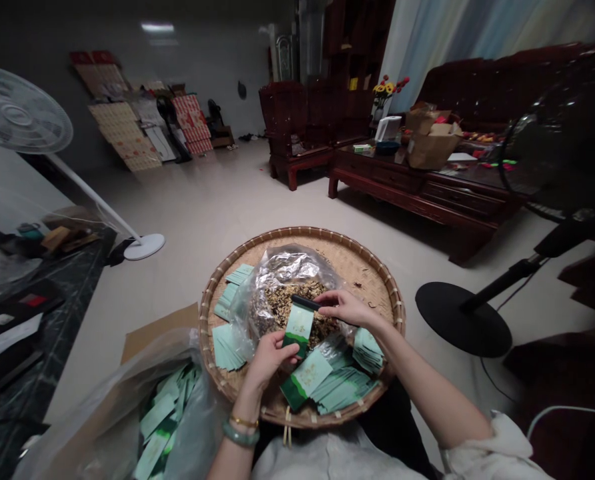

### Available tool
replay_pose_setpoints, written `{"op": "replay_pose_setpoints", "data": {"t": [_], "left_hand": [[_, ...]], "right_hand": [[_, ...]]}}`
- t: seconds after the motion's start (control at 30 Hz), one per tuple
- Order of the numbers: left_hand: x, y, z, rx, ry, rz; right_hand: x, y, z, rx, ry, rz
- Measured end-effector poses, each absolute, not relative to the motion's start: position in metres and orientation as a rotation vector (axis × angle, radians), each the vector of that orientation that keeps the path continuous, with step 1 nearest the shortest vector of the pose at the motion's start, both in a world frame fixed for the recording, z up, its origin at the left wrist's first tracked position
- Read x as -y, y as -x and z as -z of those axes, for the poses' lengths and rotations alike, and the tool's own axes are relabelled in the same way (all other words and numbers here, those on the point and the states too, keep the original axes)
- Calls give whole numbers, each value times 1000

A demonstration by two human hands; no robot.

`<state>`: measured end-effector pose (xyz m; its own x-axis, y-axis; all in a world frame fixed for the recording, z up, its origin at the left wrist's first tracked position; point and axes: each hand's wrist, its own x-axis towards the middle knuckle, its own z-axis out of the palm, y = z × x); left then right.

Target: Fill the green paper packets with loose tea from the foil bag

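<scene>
My left hand point(271, 357) grips the lower part of a small green packet point(300, 323) with a dark green base, held upright. A black bar-shaped clip point(305, 303) lies across the packet's top edge, and my right hand point(345, 308) pinches its right end. Just behind them, a transparent plastic bag point(295, 257) lies open, holding a dark and tan loose mix point(277, 297). More green packets point(342, 387) are fanned out below my hands, with further stacks point(227, 347) along the left. All of this sits in a round woven bamboo tray point(302, 231).
A large plastic bag of green packets point(160, 413) stands at lower left beside a cardboard piece point(162, 327). A white fan point(145, 246) stands left, a black fan point(462, 317) right. Beyond are a dark wooden coffee table point(402, 183), a wooden chair point(297, 127) and stacked boxes point(125, 133).
</scene>
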<state>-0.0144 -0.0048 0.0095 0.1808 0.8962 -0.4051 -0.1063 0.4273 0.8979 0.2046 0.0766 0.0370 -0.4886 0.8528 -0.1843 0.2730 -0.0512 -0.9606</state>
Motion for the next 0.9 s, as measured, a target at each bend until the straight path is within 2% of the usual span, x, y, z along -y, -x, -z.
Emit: {"op": "replay_pose_setpoints", "data": {"t": [0.23,0.47,0.77,0.9], "left_hand": [[5,15,-13,-1170,-893,-858],[4,15,-10,-1166,-888,-853],[6,21,-7,-1164,-855,-852],[7,22,-5,-1185,-816,-866]], "right_hand": [[-77,-201,-32,1782,1251,-1452],[-77,-202,-25,1750,1256,-1507],[-77,-210,-29,1502,1082,-1886],[-80,-216,-23,1428,1083,-1883]]}}
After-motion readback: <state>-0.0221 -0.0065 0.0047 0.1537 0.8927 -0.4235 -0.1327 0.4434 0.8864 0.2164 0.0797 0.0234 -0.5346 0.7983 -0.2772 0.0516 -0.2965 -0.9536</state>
